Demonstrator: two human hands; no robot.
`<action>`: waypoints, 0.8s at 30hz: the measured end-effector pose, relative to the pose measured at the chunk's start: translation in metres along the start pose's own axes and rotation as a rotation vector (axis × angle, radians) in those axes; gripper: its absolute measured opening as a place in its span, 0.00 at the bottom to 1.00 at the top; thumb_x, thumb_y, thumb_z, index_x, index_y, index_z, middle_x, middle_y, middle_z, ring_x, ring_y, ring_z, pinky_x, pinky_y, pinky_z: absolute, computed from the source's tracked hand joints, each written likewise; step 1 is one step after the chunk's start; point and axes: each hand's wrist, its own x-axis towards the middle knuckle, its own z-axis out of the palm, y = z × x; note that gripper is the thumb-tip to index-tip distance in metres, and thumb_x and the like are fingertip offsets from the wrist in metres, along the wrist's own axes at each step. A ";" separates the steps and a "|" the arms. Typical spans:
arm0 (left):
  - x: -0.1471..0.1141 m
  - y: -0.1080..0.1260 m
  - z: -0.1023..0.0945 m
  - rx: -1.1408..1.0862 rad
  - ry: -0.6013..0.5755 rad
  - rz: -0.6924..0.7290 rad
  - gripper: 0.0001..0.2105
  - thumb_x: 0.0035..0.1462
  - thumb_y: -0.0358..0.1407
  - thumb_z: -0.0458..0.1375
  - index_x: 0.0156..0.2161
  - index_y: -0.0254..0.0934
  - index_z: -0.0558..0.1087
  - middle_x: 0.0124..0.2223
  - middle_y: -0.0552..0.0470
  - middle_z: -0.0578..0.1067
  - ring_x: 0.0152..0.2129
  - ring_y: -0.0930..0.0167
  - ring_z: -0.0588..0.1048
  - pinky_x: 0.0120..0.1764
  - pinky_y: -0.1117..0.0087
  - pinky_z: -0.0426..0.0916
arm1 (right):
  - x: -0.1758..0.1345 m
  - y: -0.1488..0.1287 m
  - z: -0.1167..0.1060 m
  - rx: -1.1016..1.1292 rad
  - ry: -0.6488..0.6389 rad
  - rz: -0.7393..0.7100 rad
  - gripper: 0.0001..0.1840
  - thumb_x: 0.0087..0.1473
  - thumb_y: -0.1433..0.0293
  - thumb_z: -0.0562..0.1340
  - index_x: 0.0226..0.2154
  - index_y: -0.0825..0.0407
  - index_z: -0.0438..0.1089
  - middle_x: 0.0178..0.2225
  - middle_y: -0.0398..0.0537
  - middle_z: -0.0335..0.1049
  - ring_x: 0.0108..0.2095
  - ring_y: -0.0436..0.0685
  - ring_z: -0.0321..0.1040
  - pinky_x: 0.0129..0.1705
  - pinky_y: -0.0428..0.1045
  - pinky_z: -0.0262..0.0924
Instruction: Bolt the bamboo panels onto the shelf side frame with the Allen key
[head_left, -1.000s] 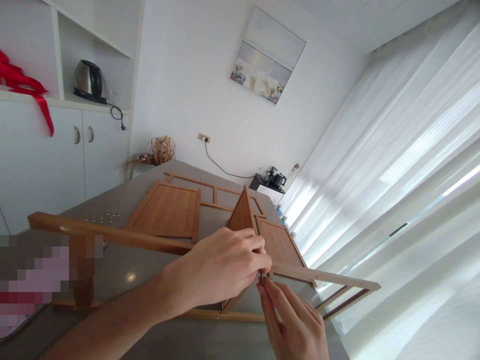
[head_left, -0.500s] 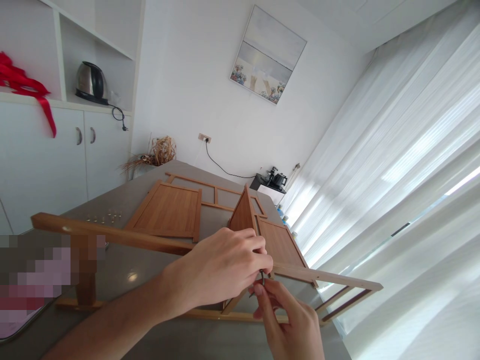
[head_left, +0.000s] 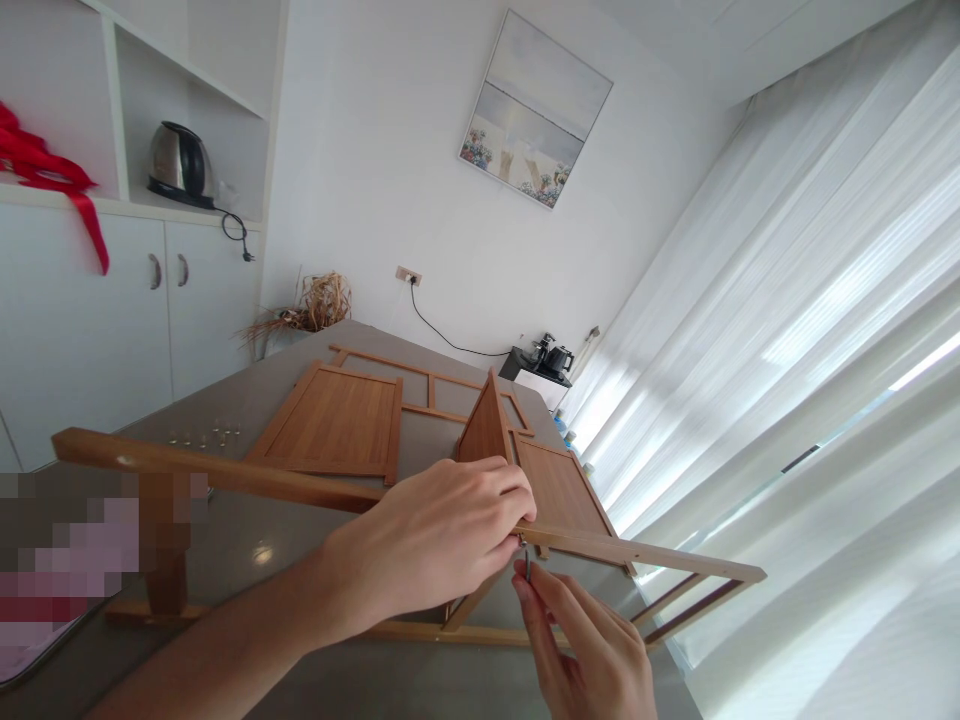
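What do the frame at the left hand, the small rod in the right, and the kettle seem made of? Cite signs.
Frame: probably wood, smooth and lightly glossy; warm brown with a soft highlight.
Small rod: likely metal, smooth; thin and grey, though too small to be sure.
Kettle: apparently stainless steel, satin-looking, from its silvery sheen; the handle looks like black plastic.

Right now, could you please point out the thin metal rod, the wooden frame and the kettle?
Thin metal rod (head_left: 527, 566): head view, its exposed shaft.
Wooden frame (head_left: 247, 478): head view, its upper rail.
Kettle (head_left: 171, 162): head view, its body.
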 end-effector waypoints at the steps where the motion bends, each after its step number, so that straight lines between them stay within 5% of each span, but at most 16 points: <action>1: 0.000 0.000 0.000 -0.003 -0.002 -0.007 0.01 0.64 0.32 0.58 0.40 0.38 0.72 0.45 0.57 0.76 0.41 0.70 0.76 0.38 0.68 0.69 | 0.002 0.002 -0.002 -0.013 -0.006 -0.025 0.07 0.63 0.76 0.60 0.43 0.54 0.72 0.28 0.44 0.75 0.24 0.48 0.72 0.30 0.41 0.66; 9: 0.002 0.000 0.000 0.008 -0.018 -0.028 0.05 0.63 0.30 0.57 0.42 0.39 0.74 0.43 0.54 0.77 0.41 0.68 0.77 0.42 0.66 0.73 | 0.005 0.001 -0.006 -0.036 -0.025 -0.068 0.09 0.63 0.77 0.60 0.45 0.55 0.73 0.28 0.45 0.74 0.24 0.48 0.71 0.30 0.42 0.65; 24: 0.000 -0.002 0.002 0.009 0.005 -0.049 0.09 0.64 0.32 0.57 0.47 0.38 0.77 0.57 0.48 0.77 0.53 0.65 0.77 0.55 0.64 0.73 | 0.008 0.001 -0.022 -0.251 -0.114 -0.088 0.10 0.66 0.72 0.59 0.47 0.52 0.74 0.30 0.44 0.74 0.23 0.47 0.71 0.26 0.42 0.62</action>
